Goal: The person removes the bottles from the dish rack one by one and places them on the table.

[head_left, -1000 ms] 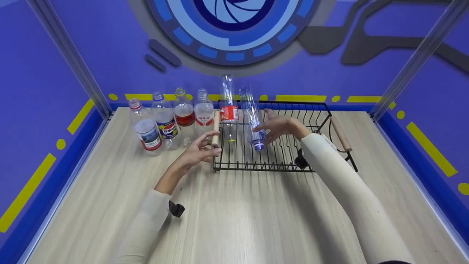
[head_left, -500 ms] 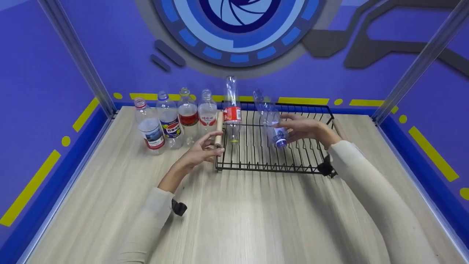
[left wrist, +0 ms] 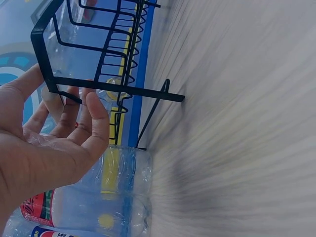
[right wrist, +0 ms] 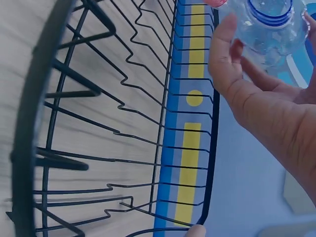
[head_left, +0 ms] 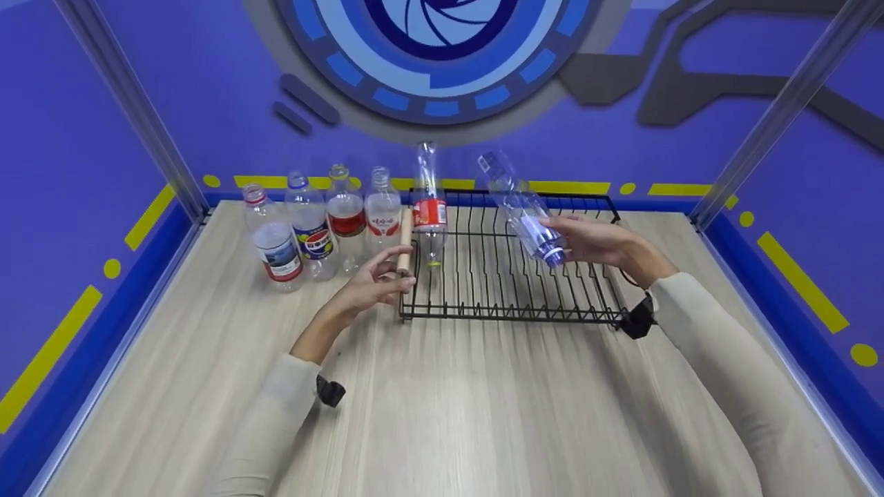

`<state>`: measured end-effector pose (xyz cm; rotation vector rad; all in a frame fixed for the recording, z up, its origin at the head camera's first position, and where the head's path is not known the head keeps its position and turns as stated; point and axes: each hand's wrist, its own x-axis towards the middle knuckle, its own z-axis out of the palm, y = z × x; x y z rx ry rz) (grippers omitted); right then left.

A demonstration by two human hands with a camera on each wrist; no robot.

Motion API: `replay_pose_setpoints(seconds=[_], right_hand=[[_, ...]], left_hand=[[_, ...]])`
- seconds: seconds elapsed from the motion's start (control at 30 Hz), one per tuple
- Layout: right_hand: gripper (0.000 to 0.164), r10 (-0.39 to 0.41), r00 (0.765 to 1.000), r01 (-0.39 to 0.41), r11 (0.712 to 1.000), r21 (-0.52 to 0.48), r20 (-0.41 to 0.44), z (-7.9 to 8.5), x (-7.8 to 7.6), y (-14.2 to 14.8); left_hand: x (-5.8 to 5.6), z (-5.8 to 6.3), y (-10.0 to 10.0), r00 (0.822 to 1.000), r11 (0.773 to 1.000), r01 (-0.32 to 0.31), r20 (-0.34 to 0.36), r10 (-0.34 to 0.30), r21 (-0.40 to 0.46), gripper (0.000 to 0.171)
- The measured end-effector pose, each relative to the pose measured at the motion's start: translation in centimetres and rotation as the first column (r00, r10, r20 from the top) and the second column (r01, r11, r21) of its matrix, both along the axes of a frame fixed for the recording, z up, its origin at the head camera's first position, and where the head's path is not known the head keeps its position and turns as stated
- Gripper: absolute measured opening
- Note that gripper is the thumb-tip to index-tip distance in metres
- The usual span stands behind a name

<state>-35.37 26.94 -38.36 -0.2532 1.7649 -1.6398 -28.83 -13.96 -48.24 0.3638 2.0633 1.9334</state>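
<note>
My right hand (head_left: 599, 243) grips a clear plastic bottle (head_left: 514, 200) with a purple neck ring. The bottle is held tilted above the black wire dish rack (head_left: 511, 319), its neck pointing down and toward me. In the right wrist view its blue-ringed open neck (right wrist: 271, 17) shows beside the fingers. My left hand (head_left: 367, 284) holds the rack's left wooden handle (head_left: 405, 241); the left wrist view shows its fingers (left wrist: 96, 116) curled at that end. Inside the rack, at its left, another clear bottle with a red label (head_left: 431, 212) stands upside down.
Left of the rack stand several upright empty bottles, among them a red-ringed one (head_left: 277, 248), a blue-ringed one (head_left: 314, 231), a yellow-ringed one (head_left: 347, 215) and a white-and-red-labelled one (head_left: 383, 210). Blue panels (head_left: 207, 131) enclose the wooden tabletop (head_left: 428, 407).
My right hand has carried the purple-ringed bottle rightward over the rack and tilted it more, its base leaning left. The left hand stays at the handle.
</note>
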Motion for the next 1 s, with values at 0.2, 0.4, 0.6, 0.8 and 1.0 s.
replay_pose_setpoints(seconds=[0.2, 0.4, 0.6, 0.8, 1.0], right_hand=[[0.037, 0.07, 0.996, -0.073, 0.996, -0.048, -0.05, 0.2, 0.6, 0.5], [0.046, 0.069, 0.996, -0.071, 0.997, -0.04, -0.055, -0.1, 1.1, 0.5], [0.065, 0.056, 0.995, -0.056, 0.998, 0.002, -0.08, -0.5, 1.6, 0.6], [0.07, 0.125, 0.976, -0.102, 0.986, 0.135, -0.18, 0.0, 2.3, 0.7], [0.071, 0.197, 0.943, -0.131, 0.961, 0.242, -0.27, 0.4, 3.1, 0.6]], left_hand=[[-0.2, 0.1, -0.1, 1.0, 1.0, -0.004, 0.0, 0.004, -0.004, 0.064], [-0.1, 0.0, -0.2, 1.0, 1.0, -0.003, -0.02, 0.002, -0.015, 0.066], [0.0, -0.1, -0.1, 1.0, 1.0, 0.007, -0.021, -0.008, -0.023, 0.066], [-0.1, -0.1, 0.0, 1.0, 1.0, 0.006, -0.015, -0.006, -0.022, 0.067], [0.1, 0.0, -0.1, 1.0, 1.0, -0.01, 0.002, 0.01, -0.027, 0.065]])
